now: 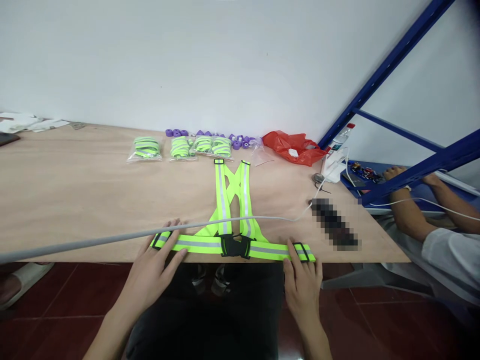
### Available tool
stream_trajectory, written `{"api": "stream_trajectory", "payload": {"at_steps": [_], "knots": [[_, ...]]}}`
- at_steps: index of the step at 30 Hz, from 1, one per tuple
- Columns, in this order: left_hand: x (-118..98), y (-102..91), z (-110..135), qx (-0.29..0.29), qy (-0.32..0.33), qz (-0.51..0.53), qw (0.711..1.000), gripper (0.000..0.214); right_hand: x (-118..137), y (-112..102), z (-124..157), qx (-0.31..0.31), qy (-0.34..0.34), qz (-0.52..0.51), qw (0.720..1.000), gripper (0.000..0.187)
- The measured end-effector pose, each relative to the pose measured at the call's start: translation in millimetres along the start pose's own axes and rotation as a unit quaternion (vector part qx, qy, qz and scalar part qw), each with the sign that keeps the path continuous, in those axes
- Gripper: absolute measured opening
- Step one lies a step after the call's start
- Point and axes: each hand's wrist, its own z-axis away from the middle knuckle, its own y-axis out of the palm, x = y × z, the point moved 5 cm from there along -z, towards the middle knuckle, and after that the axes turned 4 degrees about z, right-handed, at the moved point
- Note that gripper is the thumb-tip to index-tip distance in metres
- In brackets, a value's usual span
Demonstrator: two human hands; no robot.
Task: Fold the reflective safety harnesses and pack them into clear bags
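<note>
A neon-yellow reflective vest (245, 192) made of straps with silver stripes lies spread on the wooden table. Its shoulder straps point away from me, crossing at the back, and its waist belt runs along the table's front edge. A black buckle (235, 246) joins the belt in the middle. My left hand (152, 272) rests on the belt's left end, fingers stretched and thumb apart. On the right end, beside a black slider, my right hand (303, 285) lies with its fingers extended over the strap. Both hands touch the belt without wrapping round it.
A grey cable (112, 239) crosses in front of the vest. Bagged reflective straps (145, 148), purple pieces (237, 144) and a red plastic bag (290, 147) line the back. A bottle (342, 137) stands right by a blue metal frame (378, 72). Another person's arm (410, 215) is beyond it.
</note>
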Motion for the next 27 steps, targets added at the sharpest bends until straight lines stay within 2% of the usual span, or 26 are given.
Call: {"api": "stream_trajectory", "payload": {"at_steps": [3,9,14,19,23,27], "knots": [[-2,0.3,-2,-0.011,-0.012,0.013,1.000,0.057,3,-3,-3,-0.010,0.014,-0.002,1.000,0.052],[-15,2.0,-11,-0.053,-0.066,0.116,0.990,0.051,19,-16,-10,-0.108,-0.018,-0.018,0.994,0.046],[-23,1.9,-12,-0.103,-0.081,0.158,0.979,0.047,22,-23,-14,-0.149,-0.037,-0.028,0.988,0.045],[-22,3.4,-10,-0.094,-0.072,0.143,0.983,0.044,21,-19,-13,-0.143,-0.053,-0.029,0.988,0.046],[-22,0.9,-9,-0.097,-0.072,0.138,0.983,0.045,17,-16,-12,-0.132,-0.033,-0.039,0.990,0.046],[-18,-1.1,-7,-0.085,-0.117,0.115,0.983,0.051,15,-14,-12,-0.123,-0.020,-0.042,0.991,0.047]]}}
